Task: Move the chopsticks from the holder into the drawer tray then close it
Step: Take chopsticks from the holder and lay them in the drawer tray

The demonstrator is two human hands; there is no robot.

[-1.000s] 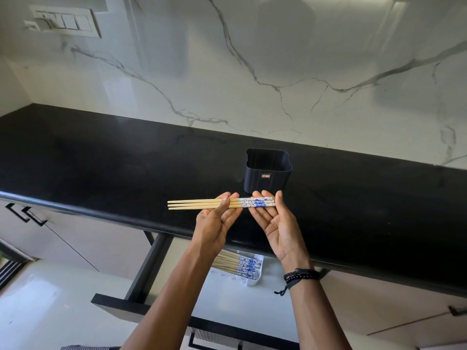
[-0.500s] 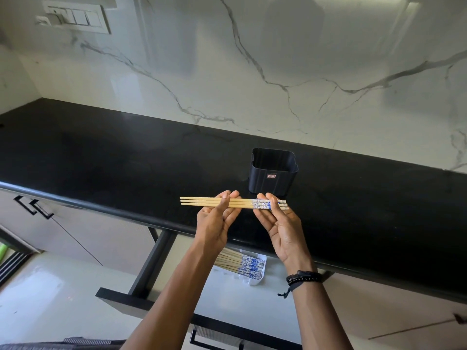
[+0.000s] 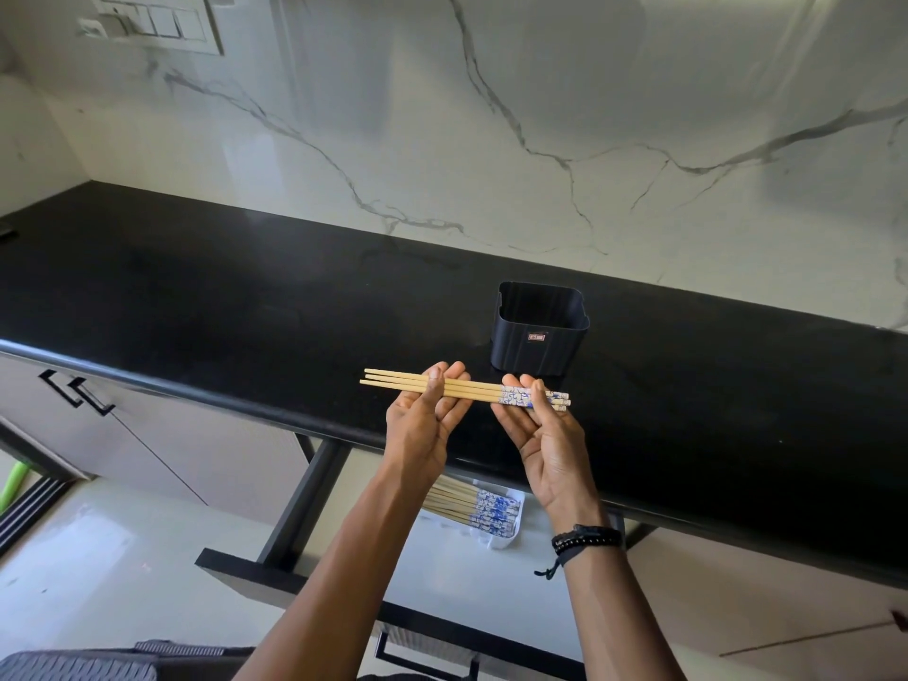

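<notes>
Tilting slightly more now, the chopsticks (image 3: 474,389) are sitting pinched by your left hand (image 3: 422,430) and right hand (image 3: 545,444); next you're needing to lower them into the tray (image 3: 511,539) beneath your wrists.

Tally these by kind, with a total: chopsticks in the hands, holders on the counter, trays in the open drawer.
Hand-held chopsticks, across left hand and right hand: 3
Black holder on the counter: 1
White tray in the drawer: 1
Total: 5
</notes>
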